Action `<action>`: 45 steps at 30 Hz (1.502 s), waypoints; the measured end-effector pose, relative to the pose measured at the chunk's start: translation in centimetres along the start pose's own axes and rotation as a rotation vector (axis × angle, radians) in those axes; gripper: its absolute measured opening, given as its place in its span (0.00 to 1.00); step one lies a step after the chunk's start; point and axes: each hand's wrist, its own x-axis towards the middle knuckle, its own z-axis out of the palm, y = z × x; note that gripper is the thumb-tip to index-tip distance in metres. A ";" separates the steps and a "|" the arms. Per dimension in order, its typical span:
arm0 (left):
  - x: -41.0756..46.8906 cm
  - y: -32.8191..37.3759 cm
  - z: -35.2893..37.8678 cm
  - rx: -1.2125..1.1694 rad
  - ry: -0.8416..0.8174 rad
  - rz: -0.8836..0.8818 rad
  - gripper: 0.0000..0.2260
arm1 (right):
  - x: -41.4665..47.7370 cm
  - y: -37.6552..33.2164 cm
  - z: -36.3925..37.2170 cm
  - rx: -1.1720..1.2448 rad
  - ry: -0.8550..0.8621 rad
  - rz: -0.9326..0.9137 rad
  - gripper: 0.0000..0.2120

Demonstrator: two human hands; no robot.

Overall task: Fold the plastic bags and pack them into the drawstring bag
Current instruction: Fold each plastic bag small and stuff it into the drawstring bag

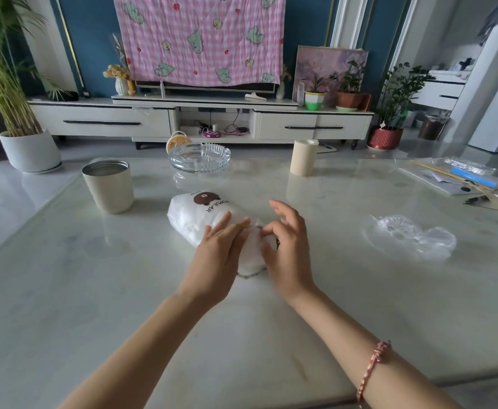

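Note:
A white drawstring bag (196,215) with a brown bear print and the word POPULAR lies stuffed on the pale marble table (94,290), its mouth toward me. My left hand (216,255) lies on the bag near its mouth, fingers straight and flat on the fabric. My right hand (286,246) is at the mouth of the bag, thumb and forefinger pinching the gathered fabric, the other fingers spread upward. The mouth itself is mostly hidden between my hands. A crumpled clear plastic bag (410,236) lies loose on the table to the right.
A beige metal cup (108,185) stands left of the bag. A glass ashtray (200,157) and a beige roll (303,157) stand at the far edge. Clear packets with a blue strip and chopsticks (463,178) lie at the far right.

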 end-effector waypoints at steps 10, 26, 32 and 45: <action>-0.5 -0.8 4.1 0.151 -0.009 0.166 0.21 | 1.8 1.3 0.3 0.205 -0.119 0.427 0.07; 1.3 -2.1 4.7 0.444 0.356 -0.034 0.18 | -2.7 8.7 -11.8 -0.414 -0.063 0.098 0.20; 0.1 -1.5 5.5 0.585 0.243 0.081 0.18 | -2.7 13.1 -15.0 -0.696 -0.247 0.309 0.13; -3.3 5.4 9.7 0.343 -0.021 0.560 0.14 | -7.3 6.5 -14.7 -0.440 -0.220 0.119 0.10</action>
